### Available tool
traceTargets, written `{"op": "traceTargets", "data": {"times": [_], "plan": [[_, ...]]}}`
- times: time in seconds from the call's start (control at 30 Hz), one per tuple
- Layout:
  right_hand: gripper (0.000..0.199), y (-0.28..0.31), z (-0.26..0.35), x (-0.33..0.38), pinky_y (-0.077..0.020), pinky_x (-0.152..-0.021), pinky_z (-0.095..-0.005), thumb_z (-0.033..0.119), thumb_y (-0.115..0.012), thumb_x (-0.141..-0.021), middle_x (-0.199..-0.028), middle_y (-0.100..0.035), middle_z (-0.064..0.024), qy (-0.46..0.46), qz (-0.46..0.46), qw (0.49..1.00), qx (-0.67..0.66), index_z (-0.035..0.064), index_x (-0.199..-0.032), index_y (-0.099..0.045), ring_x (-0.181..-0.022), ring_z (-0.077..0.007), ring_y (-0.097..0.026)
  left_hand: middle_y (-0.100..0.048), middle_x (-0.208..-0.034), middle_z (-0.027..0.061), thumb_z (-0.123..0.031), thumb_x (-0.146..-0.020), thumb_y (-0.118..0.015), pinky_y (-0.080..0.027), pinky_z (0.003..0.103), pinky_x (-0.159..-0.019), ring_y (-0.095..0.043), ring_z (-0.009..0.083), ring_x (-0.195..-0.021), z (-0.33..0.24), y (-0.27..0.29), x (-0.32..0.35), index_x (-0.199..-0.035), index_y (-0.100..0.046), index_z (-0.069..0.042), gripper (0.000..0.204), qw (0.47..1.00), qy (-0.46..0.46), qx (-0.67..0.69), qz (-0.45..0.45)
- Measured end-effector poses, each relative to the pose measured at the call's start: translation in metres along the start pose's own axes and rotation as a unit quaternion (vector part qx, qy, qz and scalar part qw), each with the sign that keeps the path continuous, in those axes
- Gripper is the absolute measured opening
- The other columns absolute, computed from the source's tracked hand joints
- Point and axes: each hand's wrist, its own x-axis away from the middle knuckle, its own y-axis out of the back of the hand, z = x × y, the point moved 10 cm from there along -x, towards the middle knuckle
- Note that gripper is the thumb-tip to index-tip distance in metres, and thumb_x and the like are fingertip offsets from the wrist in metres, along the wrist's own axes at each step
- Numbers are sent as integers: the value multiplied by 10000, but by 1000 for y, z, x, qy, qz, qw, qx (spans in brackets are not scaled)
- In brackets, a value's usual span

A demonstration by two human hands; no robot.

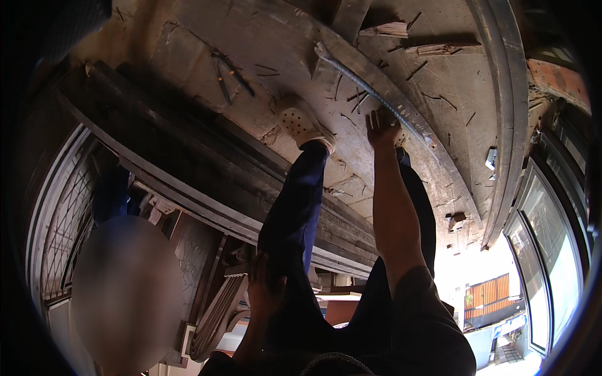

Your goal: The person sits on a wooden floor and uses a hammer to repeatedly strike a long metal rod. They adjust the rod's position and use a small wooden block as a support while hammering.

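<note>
R hand [382, 130] by bar [369, 88], L hand [266, 288] on thigh [295, 288]

Step looks like a low reach: R hand just beside bar, contact can't tell. R fingers spread, no grip seen. L fingers too dark, can't tell state. Bar lies along plank [407, 106] on floor [464, 88]; nails [417, 70] scattered about, pliers [237, 75] off L, well apart. Next hold on bar would prob need R fingers closing round it, avoiding nails.
</note>
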Motion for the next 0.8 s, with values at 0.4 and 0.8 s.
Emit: {"op": "traceTargets", "data": {"times": [0.4,0.8], "plan": [[424,11,27,-71,-434,-980,-392,321,-432,-888,-1101,-654,-137,71,94,991,65,20,-1127,-611,-1098,-288,-577,-446,-1349,236,-266,-825,-671,-342,482,-1063,-415,416,-1266,29,67,-26,-1346,-400,-4,643,993,4,118,-31],[357,-44,-54,295,-388,-472,-276,459,-511,-937,-636,-421,-9,174,26,964,200,138,-795,-449,-507,-137,-412,-327,-1436,261,-830,-747,-425,-242,474,-1113,-306,380,-1362,-102,118,-35,-1442,-181,48,1145,832,-128,519,-146]]}}
